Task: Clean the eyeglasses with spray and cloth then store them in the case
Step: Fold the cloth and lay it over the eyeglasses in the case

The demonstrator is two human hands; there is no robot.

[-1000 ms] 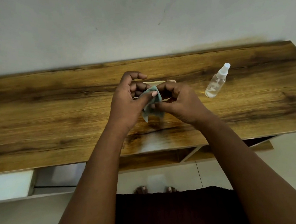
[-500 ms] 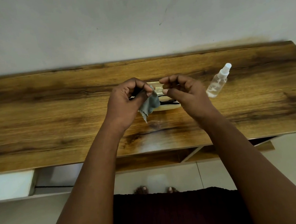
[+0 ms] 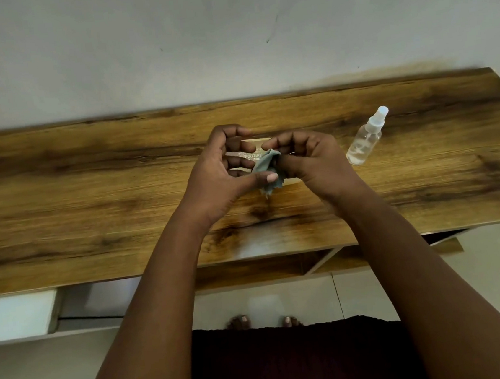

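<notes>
Risk first: the eyeglasses are being worked above the wooden surface (image 3: 88, 191), almost wholly hidden between the two hands, so grip security is hard to judge. A pinch that is sliding on a damp lens could be letting the frame drop onto the case (image 3: 253, 142) or the surface below. Rubbing hard on one lens while holding the other side could be twisting the bridge or a hinge.

Left hand (image 3: 219, 174) is curling partly closed, thumb pressing the grey-green cloth (image 3: 267, 172) against what is likely a lens; fingers arching over the top, not fully clenched. Right hand (image 3: 310, 159) is closing around the other side, fingertips meeting the cloth; a thin pale sliver beside its knuckles may be part of the frame, cannot tell for sure.

Case is lying pale and open-looking directly under the hands, mostly covered. Spray bottle (image 3: 365, 138) is lying well clear to the right, untouched.
</notes>
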